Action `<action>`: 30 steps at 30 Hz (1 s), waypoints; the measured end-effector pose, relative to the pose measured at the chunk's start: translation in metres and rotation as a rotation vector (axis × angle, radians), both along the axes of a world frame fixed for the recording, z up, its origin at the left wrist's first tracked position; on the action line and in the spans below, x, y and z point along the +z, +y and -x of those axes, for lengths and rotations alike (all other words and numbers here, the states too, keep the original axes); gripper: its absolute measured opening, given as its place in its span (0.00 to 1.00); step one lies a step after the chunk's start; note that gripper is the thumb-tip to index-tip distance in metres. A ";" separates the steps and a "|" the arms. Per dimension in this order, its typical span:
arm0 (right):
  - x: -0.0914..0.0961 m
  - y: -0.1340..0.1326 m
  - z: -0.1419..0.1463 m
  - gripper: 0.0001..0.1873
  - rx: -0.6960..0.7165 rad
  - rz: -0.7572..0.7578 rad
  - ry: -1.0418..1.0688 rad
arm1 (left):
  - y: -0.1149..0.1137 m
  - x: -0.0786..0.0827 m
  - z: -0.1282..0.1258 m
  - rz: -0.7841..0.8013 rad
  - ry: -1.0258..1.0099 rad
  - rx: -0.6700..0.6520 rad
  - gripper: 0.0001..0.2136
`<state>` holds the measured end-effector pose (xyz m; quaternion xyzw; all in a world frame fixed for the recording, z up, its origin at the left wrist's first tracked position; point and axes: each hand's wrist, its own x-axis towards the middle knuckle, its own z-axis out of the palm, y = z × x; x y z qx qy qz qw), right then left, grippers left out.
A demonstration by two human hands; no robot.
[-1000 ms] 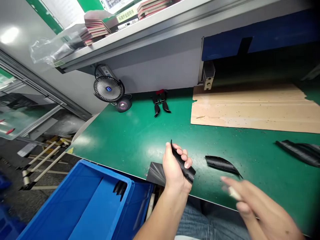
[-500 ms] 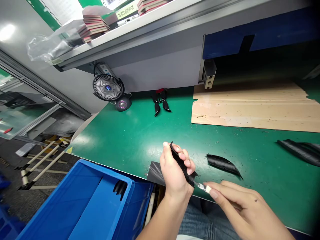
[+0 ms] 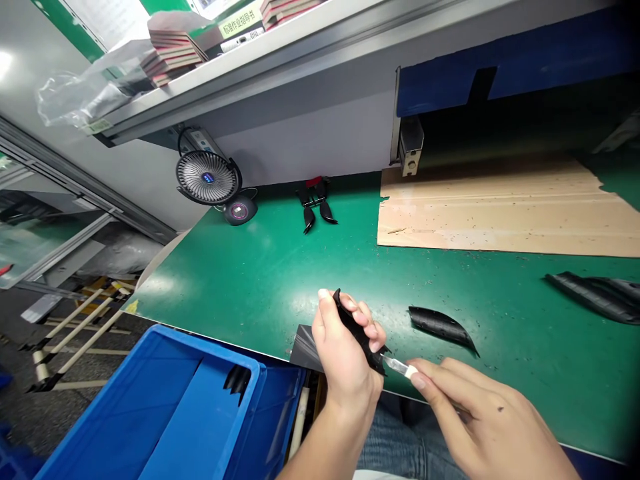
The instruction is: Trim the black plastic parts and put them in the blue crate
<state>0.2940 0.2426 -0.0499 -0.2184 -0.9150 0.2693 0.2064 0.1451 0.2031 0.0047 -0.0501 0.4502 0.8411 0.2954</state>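
Note:
My left hand (image 3: pixel 345 340) is wrapped round a curved black plastic part (image 3: pixel 356 323) and holds it tilted above the front edge of the green table. My right hand (image 3: pixel 475 407) grips a small craft knife (image 3: pixel 397 365) by its pale handle. The blade points left and meets, or nearly meets, the lower end of the part; exact contact is too small to tell. Much of the part is hidden by my left palm and fingers. Another curved black part (image 3: pixel 443 327) lies on the table just beyond my right hand.
More black parts (image 3: pixel 595 297) lie at the right. A cardboard sheet (image 3: pixel 500 213) covers the back right. A fan (image 3: pixel 209 177) and small black pieces (image 3: pixel 315 207) stand at the back. A blue bin (image 3: pixel 155 333) sits at lower left; a shelf (image 3: pixel 280 50) overhangs the table (image 3: pixel 240 280).
The whole view has shifted slightly. The knife has drawn back a little from the black part, so more of its blade shows. Both hands keep their holds.

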 end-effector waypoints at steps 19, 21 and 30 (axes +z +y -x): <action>-0.006 -0.014 0.029 0.15 -0.282 0.752 0.249 | 0.008 -0.015 -0.015 -0.078 -0.071 -0.128 0.14; -0.003 -0.017 0.033 0.19 -0.287 0.750 0.187 | 0.010 -0.016 -0.017 -0.054 -0.022 -0.156 0.14; -0.045 0.014 -0.031 0.15 -0.522 -0.107 -0.027 | 0.040 -0.079 0.053 0.275 0.216 -0.135 0.06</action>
